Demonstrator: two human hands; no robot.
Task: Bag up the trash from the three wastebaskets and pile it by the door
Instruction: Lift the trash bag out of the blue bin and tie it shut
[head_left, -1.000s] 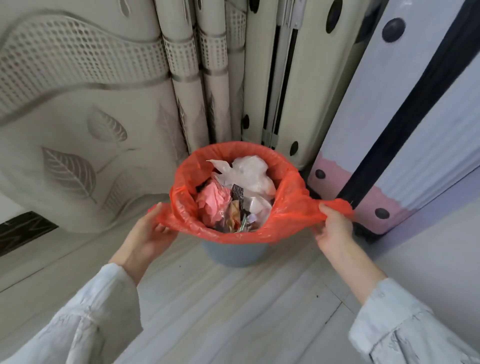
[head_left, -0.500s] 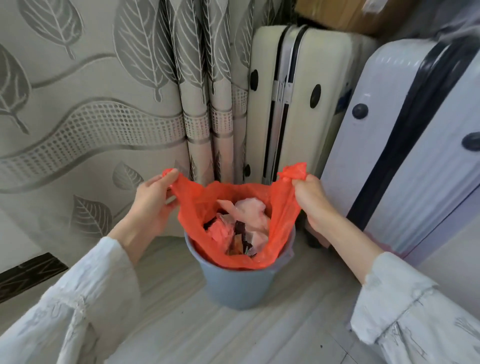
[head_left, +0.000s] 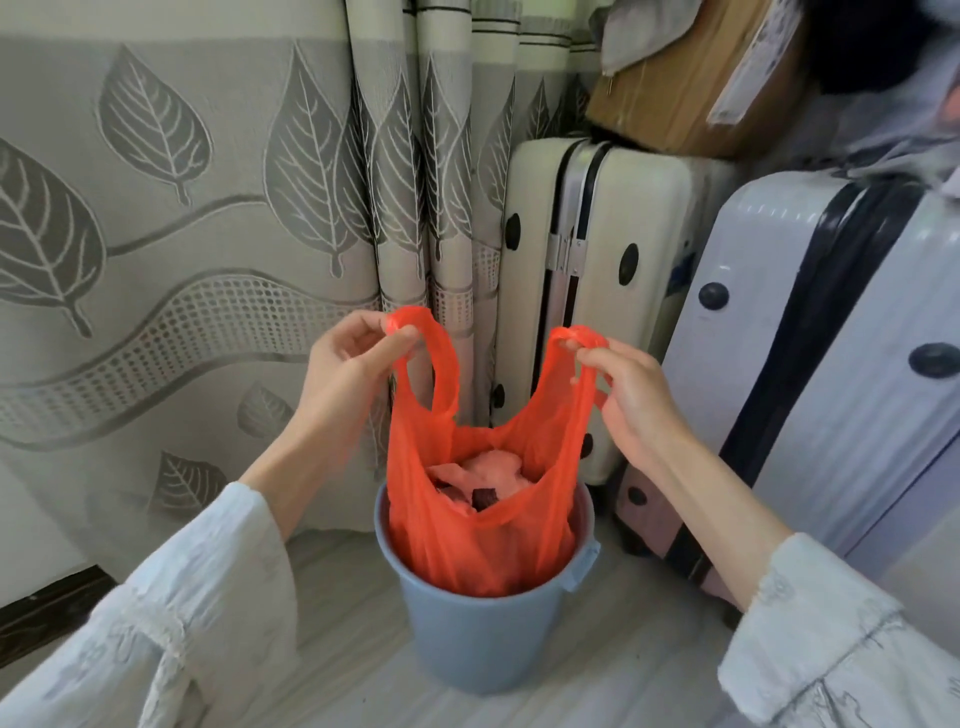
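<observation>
Two hands lift an orange trash bag (head_left: 483, 525) by its handle loops, its lower part sitting inside a blue wastebasket (head_left: 480, 631). The left hand (head_left: 353, 374) pinches one loop, the right hand (head_left: 631, 400) the other. Crumpled pink trash (head_left: 485, 467) shows inside. Behind the wastebasket hang leaf-patterned curtains (head_left: 208, 234); a cream suitcase (head_left: 597, 291) and a pale lilac suitcase (head_left: 841, 364) stand beside it.

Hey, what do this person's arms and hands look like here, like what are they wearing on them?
Both arms wear loose, pale blue-white sleeves of a light crinkled fabric with a faint grey print. The left sleeve and right sleeve have wide cuffs that end partway up the forearm. The left hand and right hand are bare: no gloves, rings or watch show.
</observation>
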